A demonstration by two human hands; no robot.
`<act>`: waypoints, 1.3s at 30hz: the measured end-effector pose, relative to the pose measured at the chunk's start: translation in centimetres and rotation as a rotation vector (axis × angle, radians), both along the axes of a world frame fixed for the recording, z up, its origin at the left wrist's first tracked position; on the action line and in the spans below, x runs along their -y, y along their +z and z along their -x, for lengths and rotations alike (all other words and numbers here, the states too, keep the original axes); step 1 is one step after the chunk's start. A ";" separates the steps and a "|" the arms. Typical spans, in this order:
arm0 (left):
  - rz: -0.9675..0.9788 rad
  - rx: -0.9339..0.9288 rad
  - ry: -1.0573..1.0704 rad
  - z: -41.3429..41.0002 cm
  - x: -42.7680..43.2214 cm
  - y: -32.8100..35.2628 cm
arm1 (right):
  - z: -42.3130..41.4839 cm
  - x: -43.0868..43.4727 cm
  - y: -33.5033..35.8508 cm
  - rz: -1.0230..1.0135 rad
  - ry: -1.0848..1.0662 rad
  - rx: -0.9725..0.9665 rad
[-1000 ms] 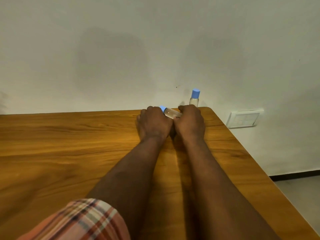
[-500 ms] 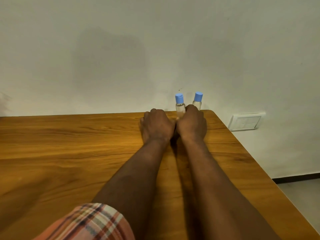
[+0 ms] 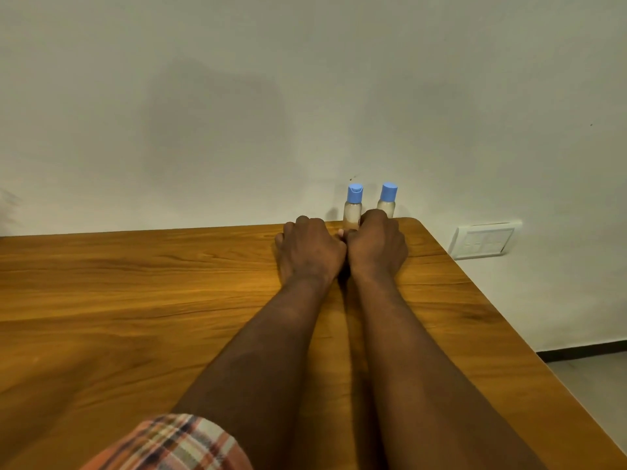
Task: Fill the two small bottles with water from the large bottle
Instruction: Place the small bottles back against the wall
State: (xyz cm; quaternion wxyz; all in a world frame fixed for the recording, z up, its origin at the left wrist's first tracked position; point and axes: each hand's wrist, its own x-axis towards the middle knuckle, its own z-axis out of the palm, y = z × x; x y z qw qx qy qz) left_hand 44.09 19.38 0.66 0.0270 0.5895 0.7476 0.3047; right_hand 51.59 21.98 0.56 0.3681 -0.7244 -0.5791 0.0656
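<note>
Two small clear bottles with blue caps stand upright at the table's far right corner, against the wall. The left small bottle [image 3: 353, 212] rises between my two hands. My right hand [image 3: 376, 247] is curled around its base, hiding its foot and the lower part of the right small bottle [image 3: 387, 198]. Just left of that bottle, my left hand [image 3: 310, 249] rests on the table with its fingers curled under, touching the right hand. No large bottle is in view.
The wooden table [image 3: 135, 300] runs left and toward me; its right edge slants down to the lower right. A white wall is directly behind the bottles. A white switch plate [image 3: 483, 240] sits on the wall beyond the table's right edge.
The left small bottle was tilted between both hands with my left hand at its cap; it now stands upright beside the other bottle. My left hand has come off the cap.
</note>
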 end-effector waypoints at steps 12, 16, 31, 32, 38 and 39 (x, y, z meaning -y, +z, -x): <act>0.000 0.080 -0.014 0.1 4.4 0.8 | 0.3 6.4 -0.7 -0.044 0.053 -0.046; -0.016 0.177 -0.017 0.6 9.7 1.0 | 0.7 10.7 -0.7 -0.014 0.134 -0.140; -0.145 0.192 0.008 10.8 32.2 2.6 | 10.2 30.2 1.5 0.088 0.391 -0.486; -0.146 0.191 0.028 11.9 33.5 2.6 | 11.4 31.0 1.7 0.099 0.426 -0.486; -0.121 0.185 0.091 18.4 38.9 2.3 | 17.8 34.4 1.8 0.201 0.620 -0.442; -0.120 0.182 0.116 19.5 39.4 2.2 | 18.9 34.7 1.8 0.217 0.650 -0.429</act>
